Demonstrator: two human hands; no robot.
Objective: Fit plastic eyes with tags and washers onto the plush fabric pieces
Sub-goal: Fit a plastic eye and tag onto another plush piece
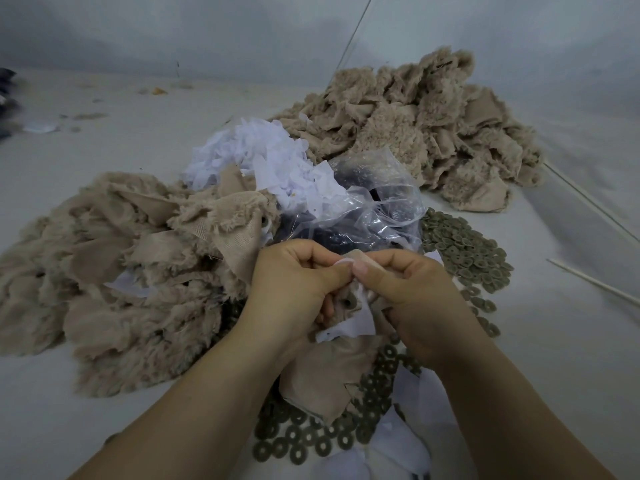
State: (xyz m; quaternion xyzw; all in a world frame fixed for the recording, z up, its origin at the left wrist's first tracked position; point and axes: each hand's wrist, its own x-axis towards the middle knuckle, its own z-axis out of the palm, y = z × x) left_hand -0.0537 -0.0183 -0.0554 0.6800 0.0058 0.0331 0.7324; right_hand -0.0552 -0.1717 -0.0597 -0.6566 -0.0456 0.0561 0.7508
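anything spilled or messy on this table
Yes: the washers lie loose in a spread right of the plastic bag and under the hands, not in any container. Bits of fluff dot the far left.

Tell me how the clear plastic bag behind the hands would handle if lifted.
The clear plastic bag looks thin and crumpled, so probably floppy and slippery. The dark contents inside would likely shift and sag; its loose top might spill them.

left hand (294, 275): fingers curled, pinching | right hand (412, 289): fingers curled, pinching, thumbs touching
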